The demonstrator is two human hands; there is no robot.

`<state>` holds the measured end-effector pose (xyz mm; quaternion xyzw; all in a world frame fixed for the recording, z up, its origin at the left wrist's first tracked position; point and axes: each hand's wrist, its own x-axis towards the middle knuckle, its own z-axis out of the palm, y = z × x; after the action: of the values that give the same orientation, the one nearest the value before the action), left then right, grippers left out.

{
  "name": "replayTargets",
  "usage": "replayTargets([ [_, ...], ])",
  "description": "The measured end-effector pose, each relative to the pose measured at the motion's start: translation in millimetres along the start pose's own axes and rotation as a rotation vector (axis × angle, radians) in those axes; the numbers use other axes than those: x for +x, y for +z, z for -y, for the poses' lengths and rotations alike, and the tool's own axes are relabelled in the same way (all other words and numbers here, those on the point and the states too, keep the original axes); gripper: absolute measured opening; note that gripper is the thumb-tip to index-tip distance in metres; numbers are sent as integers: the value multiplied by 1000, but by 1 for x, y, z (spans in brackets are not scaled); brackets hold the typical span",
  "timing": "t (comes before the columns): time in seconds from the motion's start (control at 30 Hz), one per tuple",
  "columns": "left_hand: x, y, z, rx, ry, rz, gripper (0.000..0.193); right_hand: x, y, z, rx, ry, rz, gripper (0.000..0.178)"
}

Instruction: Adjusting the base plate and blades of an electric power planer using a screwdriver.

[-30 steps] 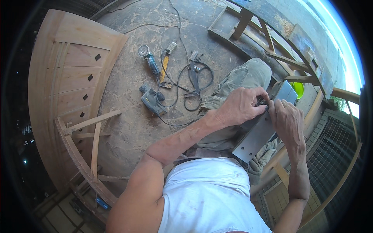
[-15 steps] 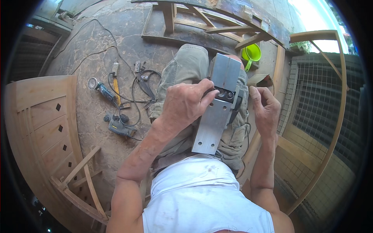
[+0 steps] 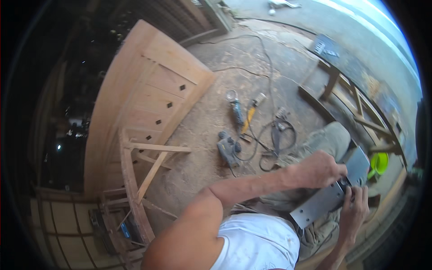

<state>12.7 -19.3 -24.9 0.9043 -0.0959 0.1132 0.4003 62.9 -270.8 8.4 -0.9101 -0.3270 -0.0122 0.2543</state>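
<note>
"While the floor (image 3: 193,126) fills the middle, what is the biggest thing by it?"

"That pale wooden door (image 3: 135,99) on the left, with a brown wooden frame (image 3: 129,180) in front of its lower end"

"And nearer the person?"

"Bent legs in grey-green trousers (image 3: 334,135), with the planer (image 3: 317,204) across the lap, its flat metal plates facing up. It slants, one end near the white shirt and the other out toward the knee"

"What about the tools on the floor?"

"A blue grinder (image 3: 237,112) lies with its round head pointing away. Nearer is a grey tool (image 3: 227,150), and a yellow square (image 3: 249,118) lies just right of the grinder"

"Anything past the planer?"

"A green cup (image 3: 379,164), off to the right of its far end"

"Now the hands?"

"The left hand (image 3: 320,168) is narrow, fingers drawn together at the gap between the plates. The right hand (image 3: 354,207) is curled, its fingertips at the planer's right edge, by the same gap. I cannot tell whether either one pinches some small part there"

"And the smallest?"

"Dark diamonds (image 3: 169,105) in a row down the door, and little round holes in the planer's near plate"
</note>
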Motion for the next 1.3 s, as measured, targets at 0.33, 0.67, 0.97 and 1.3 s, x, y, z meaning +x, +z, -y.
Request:
replayTargets([
  [0.33, -3, -4, 7, -137, -64, 28, 21, 30, -22, -2, -130, -195, 317, 20],
  [0.67, -4, -12, 7, -71, -106, 43, 26, 34, -25, 8, -212, -216, 404, 21],
  [0.97, -11, -4, 4, -67, -107, -51, 24, 36, -32, 11, -192, -264, 372, 22],
  [1.3, -7, -12, 3, -40, -96, -70, 16, 39, -31, 13, -114, -286, 303, 19],
])
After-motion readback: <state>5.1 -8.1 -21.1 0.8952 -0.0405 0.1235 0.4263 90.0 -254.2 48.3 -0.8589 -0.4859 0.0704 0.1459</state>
